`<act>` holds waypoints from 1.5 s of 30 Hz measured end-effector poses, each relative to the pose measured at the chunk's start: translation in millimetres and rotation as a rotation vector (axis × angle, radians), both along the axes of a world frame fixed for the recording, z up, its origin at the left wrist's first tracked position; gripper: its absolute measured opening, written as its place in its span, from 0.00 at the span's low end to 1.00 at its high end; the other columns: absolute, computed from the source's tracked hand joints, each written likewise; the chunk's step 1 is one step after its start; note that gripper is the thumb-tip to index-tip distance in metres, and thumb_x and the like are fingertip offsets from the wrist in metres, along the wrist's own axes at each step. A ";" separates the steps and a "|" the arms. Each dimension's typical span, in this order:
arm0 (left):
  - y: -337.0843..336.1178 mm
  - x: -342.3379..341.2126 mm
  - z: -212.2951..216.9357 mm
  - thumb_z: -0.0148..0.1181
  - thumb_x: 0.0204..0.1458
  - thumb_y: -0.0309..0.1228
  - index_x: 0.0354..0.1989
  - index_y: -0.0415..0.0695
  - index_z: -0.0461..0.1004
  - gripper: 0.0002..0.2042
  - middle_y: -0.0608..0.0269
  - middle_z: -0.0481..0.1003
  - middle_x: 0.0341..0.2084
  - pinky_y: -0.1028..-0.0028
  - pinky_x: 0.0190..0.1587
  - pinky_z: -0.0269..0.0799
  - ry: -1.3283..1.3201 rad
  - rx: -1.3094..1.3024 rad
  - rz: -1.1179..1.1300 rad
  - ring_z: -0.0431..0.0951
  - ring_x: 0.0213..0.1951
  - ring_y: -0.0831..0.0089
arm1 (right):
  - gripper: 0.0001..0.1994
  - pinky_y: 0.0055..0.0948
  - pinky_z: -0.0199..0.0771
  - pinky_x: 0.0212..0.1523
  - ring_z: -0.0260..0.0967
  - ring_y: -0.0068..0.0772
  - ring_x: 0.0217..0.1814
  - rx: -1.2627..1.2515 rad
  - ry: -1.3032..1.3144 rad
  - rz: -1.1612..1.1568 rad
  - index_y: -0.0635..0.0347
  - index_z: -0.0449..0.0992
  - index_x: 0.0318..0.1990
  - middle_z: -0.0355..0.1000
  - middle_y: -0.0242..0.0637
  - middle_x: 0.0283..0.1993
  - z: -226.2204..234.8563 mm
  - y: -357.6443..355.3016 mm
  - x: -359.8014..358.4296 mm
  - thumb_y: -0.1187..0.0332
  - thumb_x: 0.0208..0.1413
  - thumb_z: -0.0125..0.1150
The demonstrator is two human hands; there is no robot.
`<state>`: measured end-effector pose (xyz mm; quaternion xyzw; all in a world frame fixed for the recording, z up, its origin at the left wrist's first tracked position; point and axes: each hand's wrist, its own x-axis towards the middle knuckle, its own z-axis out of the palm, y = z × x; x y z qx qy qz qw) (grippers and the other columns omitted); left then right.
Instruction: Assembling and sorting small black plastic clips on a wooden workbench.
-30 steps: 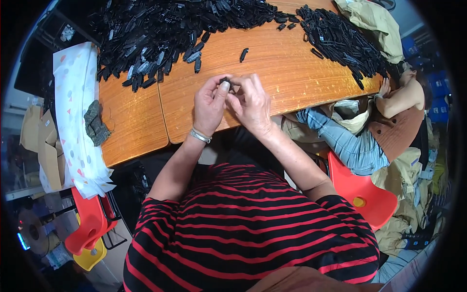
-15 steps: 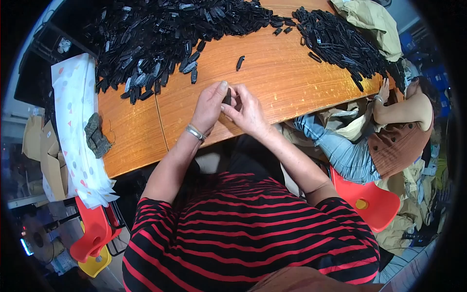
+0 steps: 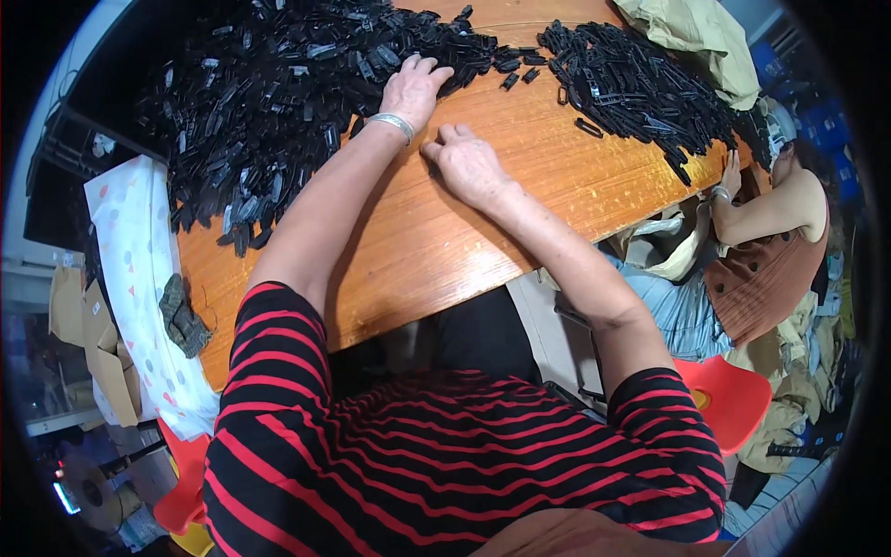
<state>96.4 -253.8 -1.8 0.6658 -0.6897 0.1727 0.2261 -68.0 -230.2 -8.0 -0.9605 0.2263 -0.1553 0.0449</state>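
My left hand reaches out to the edge of a large heap of small black plastic pieces. Its fingers are spread over the pieces, and none shows held in them. A silver bracelet circles that wrist. Lower on the wooden table, my right hand rests with its fingers bent down and drawn together. Something dark shows by its fingertips, too hidden to make out.
A second heap of longer black pieces lies at the far right, beside a brown paper bag. To the right sits a co-worker with a hand at the table edge. White patterned sheeting and a dark cloth lie left.
My hands, earlier together around a dark piece near the table's front edge, have parted. The left went forward to the heap; the right moved slightly forward, where a single loose piece had lain.
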 end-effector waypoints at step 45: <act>145.4 -59.5 -5.8 0.64 0.46 0.33 0.29 0.41 0.72 0.09 0.54 0.71 0.31 0.62 0.33 0.72 0.349 0.187 0.277 0.76 0.33 0.55 | 0.11 0.41 0.72 0.31 0.71 0.50 0.31 0.175 -0.168 -0.148 0.61 0.71 0.32 0.69 0.43 0.32 10.2 73.2 -85.3 0.66 0.46 0.65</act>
